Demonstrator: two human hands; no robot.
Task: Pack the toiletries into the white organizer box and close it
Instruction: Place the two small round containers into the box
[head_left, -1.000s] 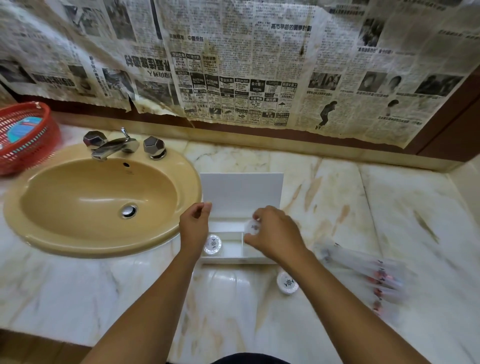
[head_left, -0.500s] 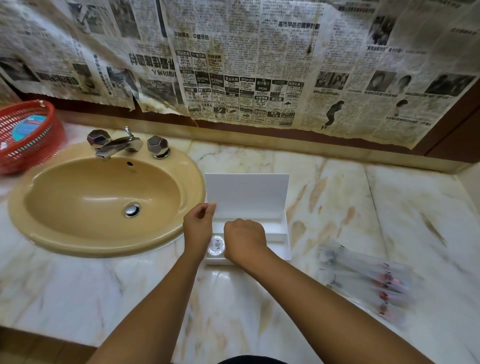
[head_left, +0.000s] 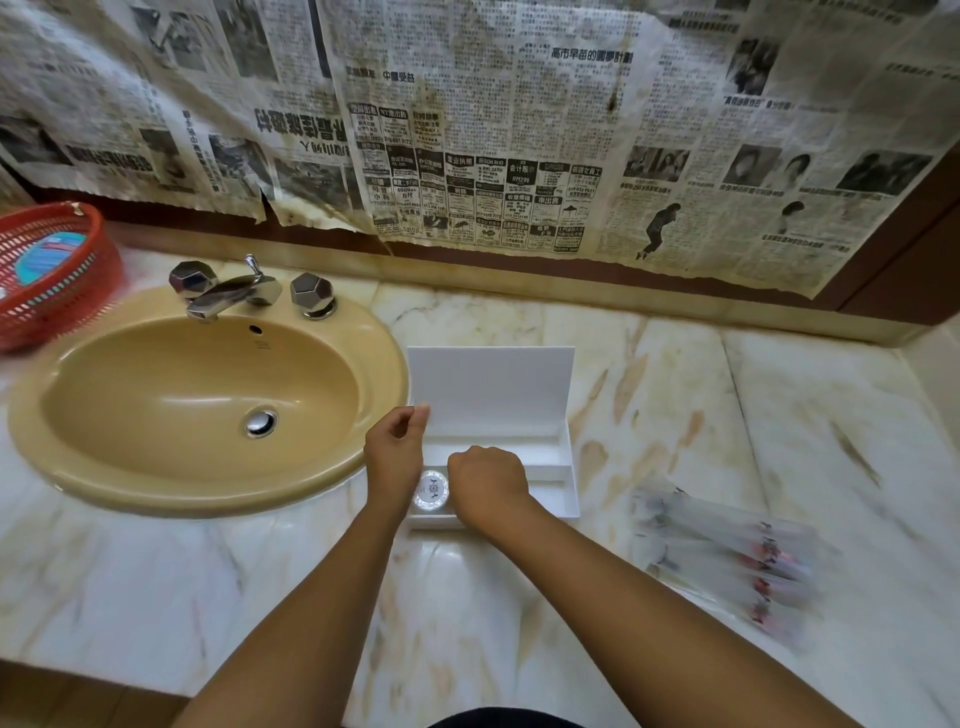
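Note:
The white organizer box (head_left: 563, 467) stands open on the marble counter beside the sink, its lid (head_left: 493, 389) upright at the back. A small round white container (head_left: 432, 491) with a printed top lies in the front left compartment. My left hand (head_left: 396, 457) is at the box's left edge, thumb and forefinger pinched at the lid's lower left corner. My right hand (head_left: 485, 486) is curled knuckles-up over the front compartment, just right of the round container; what its fingers hold is hidden. Several clear-wrapped toiletry packets (head_left: 727, 561) lie blurred on the counter to the right.
A tan oval sink (head_left: 208, 410) with a chrome tap (head_left: 228, 296) lies left of the box. A red mesh basket (head_left: 57, 275) stands at the far left. Newspaper covers the wall behind. The counter's front edge (head_left: 156, 691) runs along the bottom left.
My right hand, which held a small round container above the box's middle, has moved left and down into the front compartment. The left hand has stayed at the box's left edge.

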